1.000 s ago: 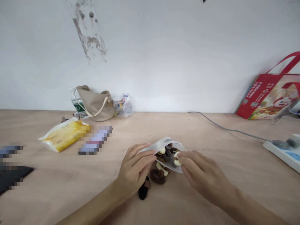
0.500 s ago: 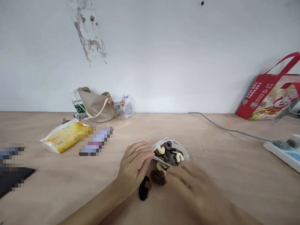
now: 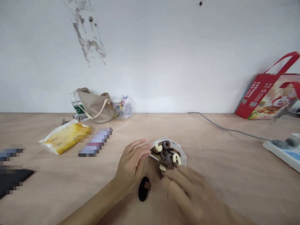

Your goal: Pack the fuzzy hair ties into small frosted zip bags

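A white plastic pouch (image 3: 180,153) stands open on the plywood table (image 3: 211,187), packed with brown and cream fabric hair ties (image 3: 167,155). My left hand (image 3: 132,165) grips the pouch's left edge. My right hand (image 3: 187,193) sits at the pouch's lower lip, fingers pinched around a brown hair tie (image 3: 161,173), which is mostly hidden. A cream-and-brown hair tie (image 3: 162,167) hangs at the pouch mouth. On the table just below, a black hair tie (image 3: 144,189) lies beside my left hand.
Against the white wall stand a beige shoulder bag (image 3: 95,106), a water bottle (image 3: 77,106) and a clear plastic bag (image 3: 124,107). A yellow packet (image 3: 63,137) and blurred items lie left; a red gift bag (image 3: 264,97) and a power strip (image 3: 283,154) with a grey cable lie right.
My right hand has moved down and left, from the pouch's right side to its lower lip. The brown hair tie no longer lies on the table. The pouch has turned slightly.
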`<state>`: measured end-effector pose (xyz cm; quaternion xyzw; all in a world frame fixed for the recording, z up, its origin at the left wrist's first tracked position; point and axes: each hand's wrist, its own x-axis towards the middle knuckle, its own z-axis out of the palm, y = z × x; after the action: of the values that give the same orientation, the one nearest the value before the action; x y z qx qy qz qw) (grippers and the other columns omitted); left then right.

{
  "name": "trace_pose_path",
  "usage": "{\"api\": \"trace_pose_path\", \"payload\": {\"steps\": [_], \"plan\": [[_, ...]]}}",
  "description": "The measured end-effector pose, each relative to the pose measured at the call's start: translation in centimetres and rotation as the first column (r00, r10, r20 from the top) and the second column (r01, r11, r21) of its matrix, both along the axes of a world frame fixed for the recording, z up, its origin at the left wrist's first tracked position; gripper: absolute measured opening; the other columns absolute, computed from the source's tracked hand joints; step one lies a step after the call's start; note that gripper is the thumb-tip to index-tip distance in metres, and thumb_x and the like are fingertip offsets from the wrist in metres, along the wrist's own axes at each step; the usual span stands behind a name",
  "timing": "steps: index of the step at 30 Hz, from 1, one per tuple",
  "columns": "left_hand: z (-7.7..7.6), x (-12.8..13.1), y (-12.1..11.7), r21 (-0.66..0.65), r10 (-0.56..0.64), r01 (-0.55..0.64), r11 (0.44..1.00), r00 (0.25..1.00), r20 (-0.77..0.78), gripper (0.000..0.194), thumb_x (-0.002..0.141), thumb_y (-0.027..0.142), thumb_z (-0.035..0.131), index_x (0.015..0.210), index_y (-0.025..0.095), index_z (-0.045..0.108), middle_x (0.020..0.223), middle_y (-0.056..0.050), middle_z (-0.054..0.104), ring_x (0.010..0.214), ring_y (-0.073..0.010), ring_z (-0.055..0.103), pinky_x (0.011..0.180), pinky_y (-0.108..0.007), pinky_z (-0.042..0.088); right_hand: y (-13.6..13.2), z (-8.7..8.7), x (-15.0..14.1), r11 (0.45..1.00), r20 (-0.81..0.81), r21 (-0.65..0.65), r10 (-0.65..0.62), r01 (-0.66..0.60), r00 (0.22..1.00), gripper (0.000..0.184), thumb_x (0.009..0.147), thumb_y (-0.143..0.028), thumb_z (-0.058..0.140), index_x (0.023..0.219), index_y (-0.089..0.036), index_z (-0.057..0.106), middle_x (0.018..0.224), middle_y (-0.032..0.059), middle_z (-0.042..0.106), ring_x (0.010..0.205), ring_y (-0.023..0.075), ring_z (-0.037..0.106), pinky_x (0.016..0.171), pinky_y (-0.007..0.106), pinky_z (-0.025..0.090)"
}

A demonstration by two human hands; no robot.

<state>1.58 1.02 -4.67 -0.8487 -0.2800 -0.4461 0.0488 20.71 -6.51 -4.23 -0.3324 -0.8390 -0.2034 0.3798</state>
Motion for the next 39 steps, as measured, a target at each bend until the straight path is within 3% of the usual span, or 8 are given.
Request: {"api": "trace_pose_path", "payload": {"steps": [5,9,17,22,24,29,36,39], "plan": [[-0.1,0.1,-0.1,-0.004,-0.027,0.027,1.000,1.000,-0.004,0.022,0.084,0.004,0.047,0.093,0.021,0.058,0.103,-0.004,0.069,0.110,-0.0197,0.055,0.089,-0.037,0.048,4.1,-0.6,0.0,0.964,0.013,-0.263,-0.045,0.047,0.999,0.022,0.084,-0.003,0.045,0.089,-0.015,0.062,0.085,0.0052,0.066,0.080,0.0205,0.055,0.072,0.033,0.044],[-0.1,0.0,-0.1,-0.011,-0.043,0.042,0.999,0.999,-0.010,0.021,0.084,0.005,0.046,0.090,0.021,0.059,0.101,-0.004,0.069,0.107,-0.0196,0.057,0.087,-0.036,0.049,6.2,-1.2,-0.1,0.950,0.067,-0.313,0.028,-0.005,0.997,0.027,0.080,-0.004,0.054,0.101,-0.020,0.061,0.096,0.0012,0.068,0.087,0.0188,0.057,0.078,0.031,0.043],[0.0,0.2,-0.1,-0.019,0.013,-0.012,1.000,0.999,0.042,0.017,0.084,0.007,0.050,0.089,0.021,0.059,0.100,-0.004,0.069,0.105,-0.0202,0.057,0.089,-0.038,0.048,0.5,-1.2,-0.9,0.995,0.055,-0.086,0.053,-0.048,0.997,0.024,0.087,-0.008,0.039,0.081,-0.017,0.061,0.074,0.0035,0.067,0.061,0.0160,0.056,0.055,0.028,0.042],[0.0,0.3,-0.3,-0.016,0.014,-0.013,1.000,0.999,0.041,0.017,0.085,0.007,0.049,0.090,0.021,0.058,0.100,-0.003,0.069,0.106,-0.0200,0.056,0.088,-0.037,0.048,0.3,-4.5,-1.6,0.925,0.308,-0.176,-0.273,0.337,0.911,0.044,0.066,-0.003,0.050,0.110,-0.004,0.056,0.096,0.0158,0.068,0.063,0.0223,0.063,0.038,0.028,0.040],[-0.1,0.2,-0.2,-0.019,0.014,-0.013,1.000,0.999,0.029,0.017,0.085,0.007,0.049,0.091,0.021,0.058,0.100,-0.003,0.068,0.106,-0.0198,0.056,0.089,-0.037,0.048,0.5,-4.9,-1.6,0.932,0.335,-0.167,-0.253,0.321,0.908,0.041,0.064,-0.001,0.051,0.104,-0.008,0.057,0.091,0.0132,0.069,0.061,0.0220,0.064,0.038,0.027,0.041],[-0.1,0.1,-0.2,-0.018,0.019,-0.019,1.000,1.000,0.022,0.017,0.085,0.007,0.048,0.091,0.021,0.058,0.100,-0.003,0.068,0.106,-0.0195,0.055,0.090,-0.038,0.047,-0.3,-2.6,-1.2,0.992,0.170,-0.120,-0.014,0.035,0.985,0.019,0.076,-0.005,0.047,0.085,-0.017,0.058,0.078,0.0028,0.066,0.058,0.0168,0.060,0.045,0.026,0.045],[-0.1,0.0,-0.2,-0.019,0.016,-0.016,1.000,1.000,0.025,0.018,0.085,0.007,0.048,0.090,0.021,0.058,0.100,-0.003,0.069,0.106,-0.0201,0.056,0.089,-0.038,0.048,1.6,0.0,0.3,0.956,0.071,-0.073,-0.278,0.283,0.958,0.025,0.083,-0.007,0.041,0.098,-0.015,0.060,0.103,0.0101,0.065,0.083,0.0216,0.058,0.064,0.031,0.046],[-0.1,0.1,-0.2,-0.018,0.023,-0.023,1.000,0.999,0.030,0.017,0.085,0.008,0.048,0.089,0.021,0.058,0.099,-0.004,0.069,0.105,-0.0197,0.057,0.088,-0.038,0.048,1.1,-0.8,-1.1,0.993,0.133,-0.063,-0.090,0.099,0.987,0.022,0.084,-0.010,0.042,0.089,-0.019,0.062,0.093,0.0046,0.068,0.068,0.0169,0.058,0.053,0.027,0.045]]}}
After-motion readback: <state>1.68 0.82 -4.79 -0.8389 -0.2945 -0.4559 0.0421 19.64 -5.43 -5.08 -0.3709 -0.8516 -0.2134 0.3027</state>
